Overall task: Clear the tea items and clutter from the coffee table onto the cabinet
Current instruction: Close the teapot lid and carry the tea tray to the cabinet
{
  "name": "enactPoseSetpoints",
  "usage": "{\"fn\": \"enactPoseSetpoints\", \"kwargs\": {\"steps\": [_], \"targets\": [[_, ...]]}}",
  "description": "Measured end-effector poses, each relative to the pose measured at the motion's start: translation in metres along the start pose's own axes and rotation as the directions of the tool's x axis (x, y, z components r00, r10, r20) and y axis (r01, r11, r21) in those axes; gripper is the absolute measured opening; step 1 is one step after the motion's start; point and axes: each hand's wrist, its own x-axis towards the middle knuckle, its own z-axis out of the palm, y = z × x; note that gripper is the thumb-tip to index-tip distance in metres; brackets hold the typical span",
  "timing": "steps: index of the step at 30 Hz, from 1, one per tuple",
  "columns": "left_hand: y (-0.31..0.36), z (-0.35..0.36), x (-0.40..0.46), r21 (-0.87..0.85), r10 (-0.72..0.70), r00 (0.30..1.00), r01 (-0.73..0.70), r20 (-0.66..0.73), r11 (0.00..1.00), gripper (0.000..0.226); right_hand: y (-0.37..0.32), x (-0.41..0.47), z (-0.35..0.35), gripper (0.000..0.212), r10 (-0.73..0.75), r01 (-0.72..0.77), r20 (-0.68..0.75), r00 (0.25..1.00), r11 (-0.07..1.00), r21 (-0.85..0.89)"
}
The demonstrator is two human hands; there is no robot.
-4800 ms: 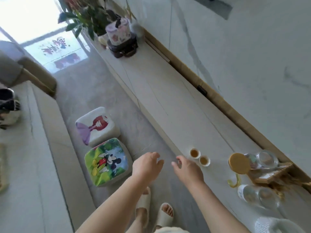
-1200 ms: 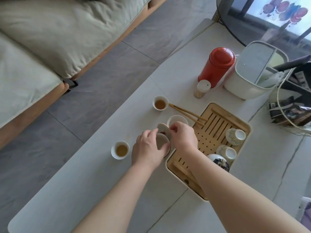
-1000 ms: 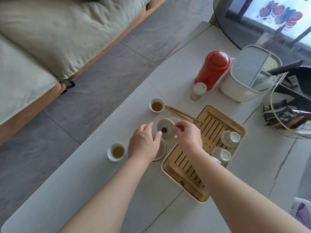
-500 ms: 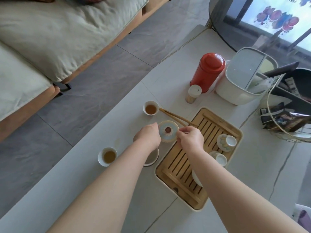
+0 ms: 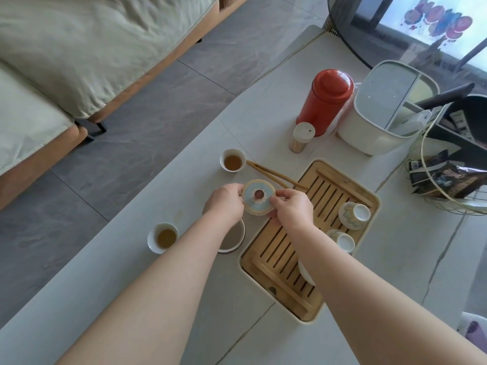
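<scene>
At the left of the pale surface [image 5: 369,272], near its sofa-side edge, stand two small white cups holding brown tea: one nearer me [image 5: 162,237], one farther along [image 5: 233,160]. One shallow dish [image 5: 232,237] lies on the surface just right of the nearer cup, partly hidden under my left forearm.

Above that dish I hold one round lid [image 5: 258,197], blue-patterned with a reddish centre knob, between both hands. My left hand [image 5: 226,201] is curled narrow, fingertips on the lid's left rim. My right hand [image 5: 292,206] is likewise curled narrow, thumb and forefinger pinching the right rim. I cannot tell whether a bowl sits beneath the lid; my hands cover that area.

One pair of wooden tongs [image 5: 274,175] lies from beside the farther cup onto the corner of one slatted bamboo tray [image 5: 303,259]. On the tray I count two small patterned cups [image 5: 354,212] [image 5: 342,240], both tipped on their sides, and one white vessel [image 5: 305,272] largely covered by my right forearm.

Beyond the tray stand one toothpick holder [image 5: 301,137] with a white cap, one red canister [image 5: 325,101] just behind it, and one white lidded bin [image 5: 382,109] touching the canister's right side. At far right, one wire basket [image 5: 432,185] holds dark packets.
</scene>
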Motion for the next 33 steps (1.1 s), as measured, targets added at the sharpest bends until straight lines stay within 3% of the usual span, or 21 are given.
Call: {"fn": "enactPoseSetpoints", "kwargs": {"steps": [6,16,21,33], "targets": [[0.0,-0.002,-0.003,-0.062,0.011,1.0,-0.012,-0.023,0.998,0.04,-0.004,-0.005,-0.004,0.026,0.033,-0.035,0.023,0.999,0.998,0.054],[0.002,-0.051,-0.059,-0.333,0.008,0.972,-0.089,-0.236,0.939,0.026,-0.041,-0.062,-0.016,0.025,-0.08,0.072,0.044,0.996,0.984,0.165],[-0.016,-0.059,-0.092,-0.539,-0.118,0.98,0.013,-0.161,0.842,0.022,-0.043,-0.096,-0.008,0.02,-0.051,0.04,0.074,0.996,0.99,0.137],[-0.057,-0.029,-0.101,-0.634,-0.209,0.974,0.111,-0.082,0.765,0.026,-0.006,-0.101,0.022,0.019,0.004,-0.005,0.03,1.0,1.0,0.029]]}}
